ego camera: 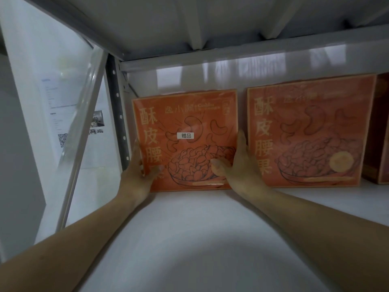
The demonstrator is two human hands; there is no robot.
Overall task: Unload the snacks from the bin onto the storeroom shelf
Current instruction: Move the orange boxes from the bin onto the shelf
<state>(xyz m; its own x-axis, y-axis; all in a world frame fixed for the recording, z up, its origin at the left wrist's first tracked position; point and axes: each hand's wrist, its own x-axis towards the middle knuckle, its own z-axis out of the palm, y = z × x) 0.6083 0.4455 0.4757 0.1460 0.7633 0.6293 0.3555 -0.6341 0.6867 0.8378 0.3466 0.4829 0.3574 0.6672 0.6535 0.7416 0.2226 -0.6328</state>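
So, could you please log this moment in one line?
phase: shelving | held cashew box: upright on shelf | left hand: grips left edge | right hand: grips right edge | second cashew box: alongside, right

Orange snack box (185, 140), cashew print and small white sticker on front, upright at far left of white shelf (189, 228), gripped at both lower sides by left hand (136, 175) and right hand (237, 167). Just beside, to the right: matching second box (309, 131), also upright.

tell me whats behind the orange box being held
Above the orange box a strip of white back wall shows; straight behind it, the box covers whatever is there.
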